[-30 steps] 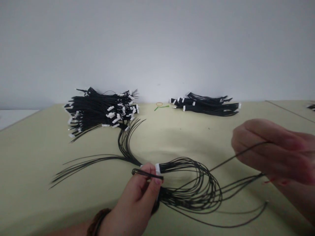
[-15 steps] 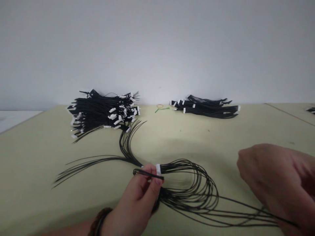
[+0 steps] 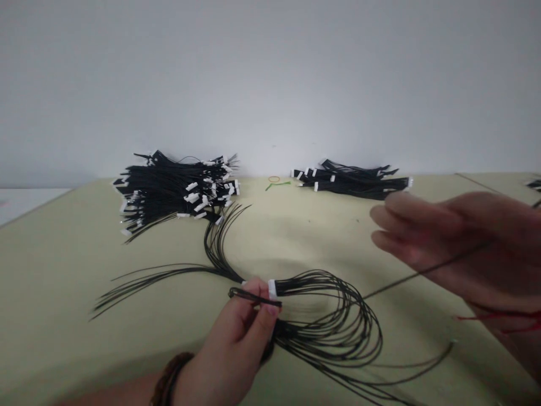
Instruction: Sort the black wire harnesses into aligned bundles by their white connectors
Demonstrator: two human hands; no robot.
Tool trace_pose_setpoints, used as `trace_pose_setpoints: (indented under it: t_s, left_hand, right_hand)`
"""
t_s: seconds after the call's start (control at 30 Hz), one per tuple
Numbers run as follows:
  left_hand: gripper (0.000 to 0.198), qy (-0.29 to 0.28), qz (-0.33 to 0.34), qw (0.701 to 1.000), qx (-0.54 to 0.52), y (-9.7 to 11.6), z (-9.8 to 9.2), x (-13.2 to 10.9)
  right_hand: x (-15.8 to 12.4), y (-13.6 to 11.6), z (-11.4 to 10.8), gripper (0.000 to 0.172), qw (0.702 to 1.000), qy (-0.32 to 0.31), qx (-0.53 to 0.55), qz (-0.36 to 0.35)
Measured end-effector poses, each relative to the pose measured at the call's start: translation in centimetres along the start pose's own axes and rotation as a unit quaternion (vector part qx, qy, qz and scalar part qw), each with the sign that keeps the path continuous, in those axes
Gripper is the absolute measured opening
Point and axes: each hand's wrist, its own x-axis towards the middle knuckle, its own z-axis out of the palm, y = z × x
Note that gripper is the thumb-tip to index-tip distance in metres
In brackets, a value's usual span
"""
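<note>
While left hand (image 3: 234,332) pinches it, wire bundle (image 3: 310,339) loops toward right hand (image 3: 459,248).

The left hand (image 3: 232,347) is covering the gripped section of the wire bundle (image 3: 296,338). The right hand (image 3: 452,248) is blurring, leaving its hold on a single wire (image 3: 408,278) unclear; its forearm is running past the picture's right edge. Several wires are leaving the bottom edge, their ends going unseen. Near the desk's (image 3: 321,242) far edge, a dark bundle (image 3: 536,184) is being cut off at right. Mid-desk specks (image 3: 358,220) are showing too small to identify.
</note>
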Motion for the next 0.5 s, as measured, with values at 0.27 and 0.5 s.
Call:
trace_pose_setpoints:
  t_s: [0.27, 0.5]
  left_hand:
    - [0.016, -0.011, 0.024, 1.000, 0.012, 0.0, 0.0, -0.1]
    - [0.022, -0.066, 0.007, 0.997, 0.035, -0.2, 0.4, -0.3]
  right_hand:
    - [-0.3, -4.4, -0.3, 0.010, 0.695, -0.263, 0.625, 0.239]
    - [-0.2, -6.7, 1.0, 0.015, 0.776, -0.294, 0.505, 0.238]
